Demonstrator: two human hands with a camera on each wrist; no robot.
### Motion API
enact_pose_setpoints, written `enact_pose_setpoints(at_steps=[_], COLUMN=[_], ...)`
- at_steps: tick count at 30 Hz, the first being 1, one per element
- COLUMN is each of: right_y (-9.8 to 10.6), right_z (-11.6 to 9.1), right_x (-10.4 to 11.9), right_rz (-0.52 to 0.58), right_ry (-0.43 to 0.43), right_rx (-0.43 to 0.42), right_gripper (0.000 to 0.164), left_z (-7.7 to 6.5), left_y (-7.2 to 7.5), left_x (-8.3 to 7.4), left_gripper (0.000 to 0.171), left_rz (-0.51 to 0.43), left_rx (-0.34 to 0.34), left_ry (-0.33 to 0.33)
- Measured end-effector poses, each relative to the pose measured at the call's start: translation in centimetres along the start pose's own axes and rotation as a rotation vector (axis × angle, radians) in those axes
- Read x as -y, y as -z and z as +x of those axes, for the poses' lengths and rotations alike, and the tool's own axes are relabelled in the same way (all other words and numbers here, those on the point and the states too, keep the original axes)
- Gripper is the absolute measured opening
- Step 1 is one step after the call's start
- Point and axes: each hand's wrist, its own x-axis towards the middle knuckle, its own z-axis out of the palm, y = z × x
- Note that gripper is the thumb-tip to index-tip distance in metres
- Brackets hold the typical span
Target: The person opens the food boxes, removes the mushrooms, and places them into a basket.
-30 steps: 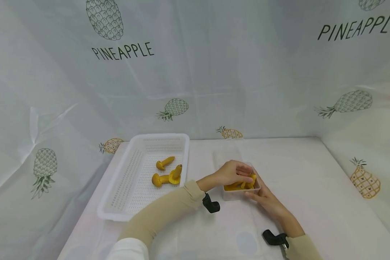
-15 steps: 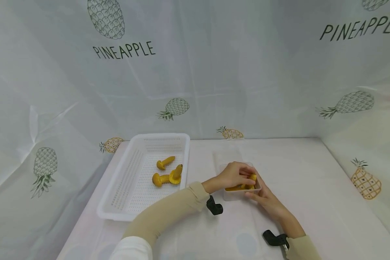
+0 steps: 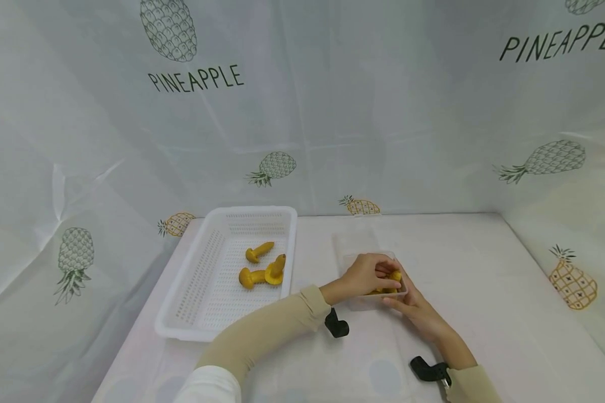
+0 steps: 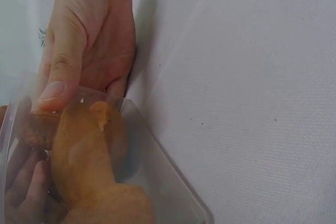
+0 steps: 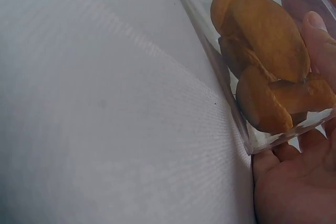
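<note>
Yellow-brown mushrooms (image 5: 270,38) lie piled in a clear plastic box (image 3: 365,303). My left hand (image 3: 365,274) reaches into the box from the left, with curled fingers and thumb at a yellow mushroom (image 3: 395,276) by the right wall. In the left wrist view, some left-hand fingers (image 4: 31,187) show through the plastic. My right hand (image 3: 418,313) holds the box's right side, its thumb against the front wall and its other fingers partly hidden behind the side. Seen through the wall, the mushrooms (image 4: 84,156) overlap, and the lowest are hidden.
A white perforated basket (image 3: 181,313) stands at the left with 3 mushrooms (image 3: 259,252) inside. The clear lid (image 3: 354,242) lies folded back behind the box. A pineapple-print sheet (image 3: 322,112) hangs at the back and sides of the white-covered table (image 3: 464,268).
My left hand has shifted slightly right and down over the box, covering more of its mushrooms. The right hand keeps its hold on the box. The basket's mushrooms stay as they were.
</note>
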Motion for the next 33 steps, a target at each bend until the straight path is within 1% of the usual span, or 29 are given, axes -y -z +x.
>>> enact_pose_setpoints(at_steps=[7,10,14,20,24,27,33], right_y=[0.1,0.1,0.1,0.2,0.2,0.1,0.2], right_z=[-0.1,-0.1,-0.1,0.0,0.1,0.2,0.2], right_x=[-0.3,-0.4,-0.4,-0.3,-0.2,-0.2,-0.3], right_rz=[-0.001,-0.013,-0.025,-0.029,-0.004,0.01,-0.018], right_ry=[0.015,0.013,0.006,0.011,0.018,0.025,0.029], right_rx=[0.007,0.007,0.002,0.001,0.007,0.008,-0.004], right_gripper=[0.092,0.091,0.091,0.092,0.093,0.093,0.094], left_z=[-0.1,-0.1,-0.1,0.2,0.1,0.1,-0.2], left_y=[-0.3,-0.4,-0.1,0.7,1.1,1.3,2.0], left_x=[0.0,0.1,0.2,0.1,-0.1,-0.3,-0.8], left_gripper=[0.031,0.03,0.03,0.03,0.03,0.029,0.03], left_rz=[0.023,0.011,-0.011,0.014,-0.033,-0.105,-0.207], left_rx=[-0.012,-0.015,-0.02,-0.026,-0.036,-0.049,-0.076], left_ry=[-0.02,-0.027,-0.034,-0.038,-0.01,0.011,0.071])
